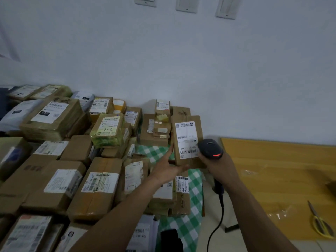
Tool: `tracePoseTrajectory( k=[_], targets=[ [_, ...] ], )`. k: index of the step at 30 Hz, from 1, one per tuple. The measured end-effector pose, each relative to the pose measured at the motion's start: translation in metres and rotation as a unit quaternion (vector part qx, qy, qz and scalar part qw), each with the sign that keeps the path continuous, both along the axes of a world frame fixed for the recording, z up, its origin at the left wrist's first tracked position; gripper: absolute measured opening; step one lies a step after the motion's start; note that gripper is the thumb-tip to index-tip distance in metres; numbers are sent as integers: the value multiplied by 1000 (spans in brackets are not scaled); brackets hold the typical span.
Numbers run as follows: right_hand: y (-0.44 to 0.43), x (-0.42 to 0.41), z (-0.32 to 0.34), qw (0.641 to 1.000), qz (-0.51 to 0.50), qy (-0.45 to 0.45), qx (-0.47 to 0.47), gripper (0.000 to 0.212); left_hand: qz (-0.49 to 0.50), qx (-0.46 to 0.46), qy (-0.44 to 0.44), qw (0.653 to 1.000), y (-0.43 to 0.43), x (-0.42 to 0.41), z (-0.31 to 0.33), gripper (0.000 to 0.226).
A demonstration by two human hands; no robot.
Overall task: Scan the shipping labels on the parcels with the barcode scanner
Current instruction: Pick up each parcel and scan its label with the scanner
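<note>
Where the parcel (pixel 201 130) is held: it is kept upright in mid-air in front of the wall (pixel 181 60), its labelled face turned to the camera.
Shipping label (pixel 186 135): white, stuck on the front of the parcel, with barcodes printed near its lower end.
Left hand (pixel 169 166): laid against the parcel, with straight fingers along its left edge and the thumb under its lower edge; the parcel is propped rather than wrapped.
Scanner (pixel 211 148): black, just right of the parcel's lower corner; a red light is lit on its head.
Right hand (pixel 218 166): wrapped round the scanner's handle, below and right of the parcel.
Cable (pixel 220 206): black, hung from the handle, below the parcel.
Checked cloth (pixel 192 224): green and white, spread beneath the parcel.
Other parcels (pixel 100 188): brown boxes and bags with white labels, piled left of and behind the parcel.
Wooden top (pixel 272 170): yellow, well right of the parcel, with creased clear film lying on it.
Scissors (pixel 320 224): yellow-handled, laid on the wooden top, far right of and below the parcel.
Wall switches (pixel 186 4): three, set high above the parcel.
</note>
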State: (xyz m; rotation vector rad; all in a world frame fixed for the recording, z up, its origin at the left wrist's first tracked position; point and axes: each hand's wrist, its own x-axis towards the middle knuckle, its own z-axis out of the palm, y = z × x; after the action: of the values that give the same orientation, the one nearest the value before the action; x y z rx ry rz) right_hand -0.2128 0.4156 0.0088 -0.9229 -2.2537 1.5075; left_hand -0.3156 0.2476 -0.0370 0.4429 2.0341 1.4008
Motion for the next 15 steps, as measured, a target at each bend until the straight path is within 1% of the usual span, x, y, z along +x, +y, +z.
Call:
tracePoseTrajectory(
  k=[2,5,7,9,10,12,14,15],
  targets=[
    [7,7,-12,999,-27,1,-29,34,-13,20,-43,999,5,7,-8,91],
    [17,16,-34,991,-52,-7,-119,41,-25,27,-95,995,9,13,-22,70],
    [23,22,-49,985,-65,-12,-160,41,-40,10,-91,995,11,17,-27,57],
    [28,27,-61,981,-68,-25,-182,44,-67,-20,-56,996,12,17,-28,45],
    [29,29,-66,977,-69,-28,-199,45,-79,-32,-45,995,13,14,-30,41],
    [31,32,-73,969,-77,-25,-234,41,-96,-49,-53,993,15,10,-33,40],
    [32,34,-79,968,-77,-28,-238,40,-106,-71,-72,989,18,9,-36,44],
    [34,35,-82,969,-74,-34,-234,41,-112,-87,-65,988,19,10,-37,46]
  ],
)
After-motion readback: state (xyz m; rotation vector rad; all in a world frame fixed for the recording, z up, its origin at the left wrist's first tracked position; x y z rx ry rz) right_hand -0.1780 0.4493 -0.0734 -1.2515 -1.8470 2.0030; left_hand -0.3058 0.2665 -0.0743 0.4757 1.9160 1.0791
